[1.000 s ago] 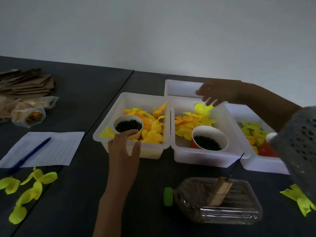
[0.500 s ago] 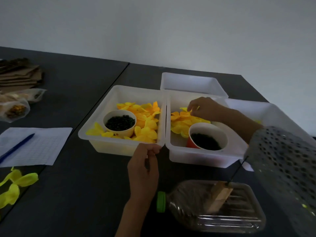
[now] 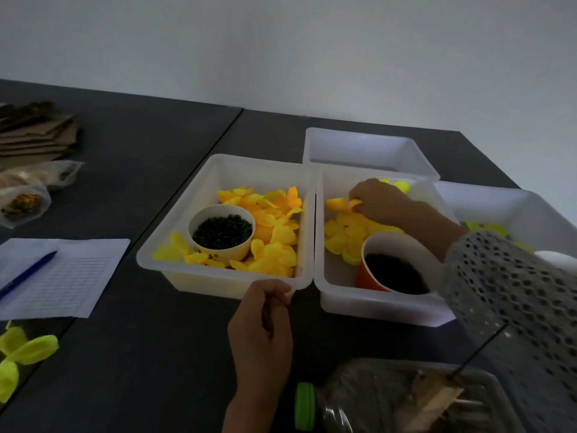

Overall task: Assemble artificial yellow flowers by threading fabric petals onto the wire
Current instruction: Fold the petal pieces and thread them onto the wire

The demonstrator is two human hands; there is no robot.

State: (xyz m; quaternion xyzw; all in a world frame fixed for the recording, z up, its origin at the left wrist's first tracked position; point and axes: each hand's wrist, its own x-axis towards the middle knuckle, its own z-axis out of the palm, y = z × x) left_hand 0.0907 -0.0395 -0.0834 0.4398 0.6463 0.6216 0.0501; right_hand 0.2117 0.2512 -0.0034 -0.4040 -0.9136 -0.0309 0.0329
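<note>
My right hand [image 3: 384, 203] reaches into the right white bin [image 3: 320, 239] and pinches a yellow-orange fabric petal [image 3: 338, 204] at the top of the petal pile [image 3: 349, 235]. My left hand [image 3: 262, 323] hovers just in front of the left white bin [image 3: 162, 254], fingers curled, pinching a small dark piece that barely shows. The left bin holds more yellow petals [image 3: 274, 232] and a pale cup of dark beads [image 3: 222, 234]. A red cup of dark beads [image 3: 395, 275] stands in the right bin. A thin black wire [image 3: 477, 351] sticks up near my right sleeve.
An empty white bin [image 3: 368, 151] sits behind, and another bin [image 3: 518, 204] with greenish petals at far right. A clear bottle [image 3: 390, 401] with a green cap [image 3: 304, 406] lies near me. Lined paper [image 3: 71, 276], a blue pen [image 3: 28, 273], green-yellow petals [image 3: 25, 348], cardboard [image 3: 34, 132] and bags [image 3: 25, 198] lie to the left.
My left hand drew back from the bead cup to the bin's front, fingers now curled. My right hand came down into the right bin and took hold of a petal.
</note>
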